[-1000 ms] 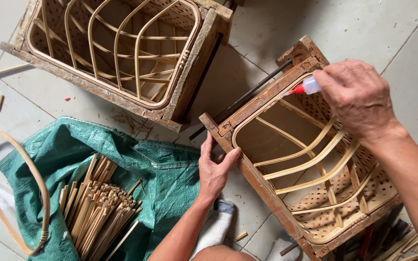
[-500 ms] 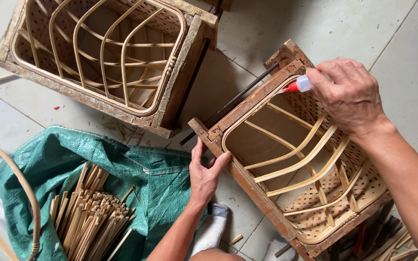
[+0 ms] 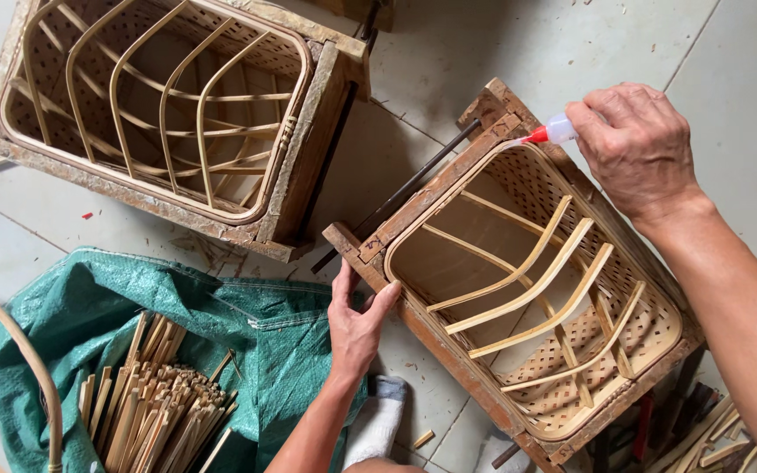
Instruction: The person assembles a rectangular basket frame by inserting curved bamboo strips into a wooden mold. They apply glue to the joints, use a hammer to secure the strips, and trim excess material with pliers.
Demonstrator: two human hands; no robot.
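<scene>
Red-tipped glue bottle (image 3: 552, 131), gripped in the right hand (image 3: 637, 144), has been advanced along the wooden mould (image 3: 449, 188) rim, while the left hand (image 3: 357, 324) stays clamped there.

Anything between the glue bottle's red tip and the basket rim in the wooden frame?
Nothing visible. The right hand holds the small bottle, whose red tip sits right at the basket rim near the frame's far corner. The left hand grips the frame's near edge, well clear.
</scene>
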